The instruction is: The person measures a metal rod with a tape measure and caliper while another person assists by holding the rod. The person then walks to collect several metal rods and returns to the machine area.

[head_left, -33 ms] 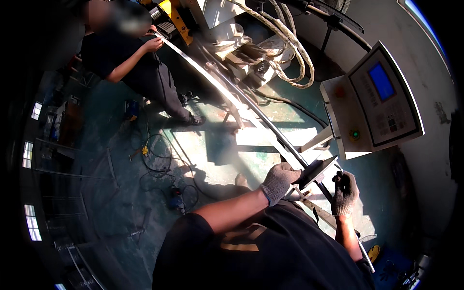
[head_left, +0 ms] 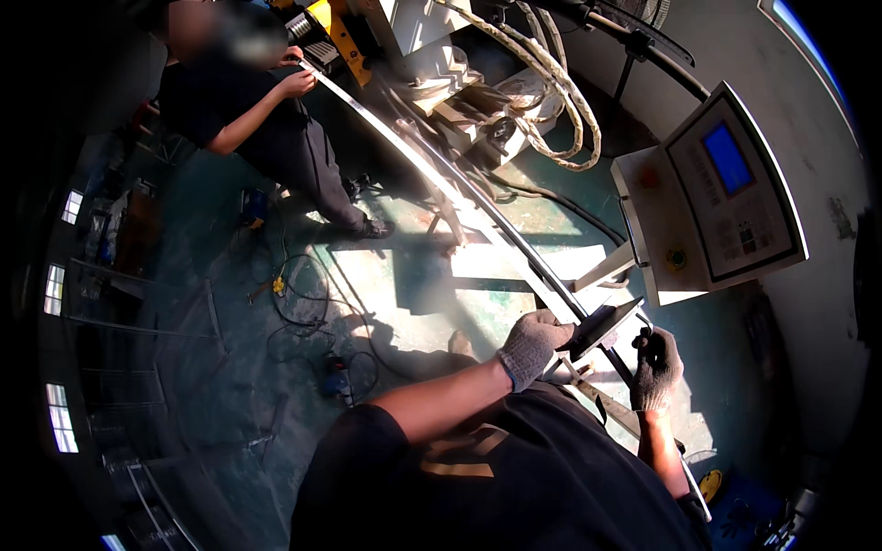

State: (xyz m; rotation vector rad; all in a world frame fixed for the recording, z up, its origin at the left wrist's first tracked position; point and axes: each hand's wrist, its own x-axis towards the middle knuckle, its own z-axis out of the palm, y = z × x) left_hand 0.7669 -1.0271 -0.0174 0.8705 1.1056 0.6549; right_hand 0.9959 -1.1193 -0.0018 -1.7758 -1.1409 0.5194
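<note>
A long, slightly curved metal strip [head_left: 478,216] runs from the machine at the top left down to me at the lower right. My left hand [head_left: 533,344], in a grey knit glove, is closed on the strip, right beside a dark flat plate [head_left: 602,326] lying across it. My right hand [head_left: 657,367], in a darker glove, is fisted around a thin dark bar [head_left: 625,367] just right of the plate. At the far end a co-worker's hand [head_left: 299,83] rests on the strip.
A boxy control panel [head_left: 726,193] with a blue screen stands on the right. The machine [head_left: 459,101] with a yellow part and looped hoses [head_left: 570,110] sits at the top. Cables [head_left: 303,303] and a small power tool [head_left: 335,376] lie on the green floor; racks line the left.
</note>
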